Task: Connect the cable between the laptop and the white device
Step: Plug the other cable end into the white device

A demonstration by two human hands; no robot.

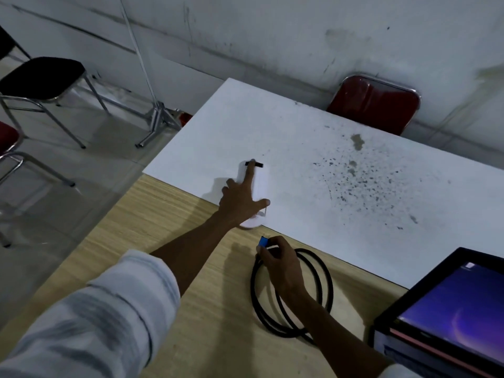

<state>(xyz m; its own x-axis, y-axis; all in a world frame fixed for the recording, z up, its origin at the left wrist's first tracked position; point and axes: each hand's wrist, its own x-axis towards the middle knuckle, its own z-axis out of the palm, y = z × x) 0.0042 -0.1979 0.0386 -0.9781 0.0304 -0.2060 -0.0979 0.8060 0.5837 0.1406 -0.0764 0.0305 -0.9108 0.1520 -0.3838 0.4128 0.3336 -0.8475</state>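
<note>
While the left hand (242,201) lies spread on the oblong white device (259,184) at the white board's near edge, the right hand (281,261) pinches the coiled black cable's (326,279) blue plug (263,241) just beside it; next, seat that plug in the device's port, which is not visible.

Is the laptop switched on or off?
On. The laptop at the lower right has its lid open and its screen glows blue and purple, with a small bright patch near the top corner.
</note>
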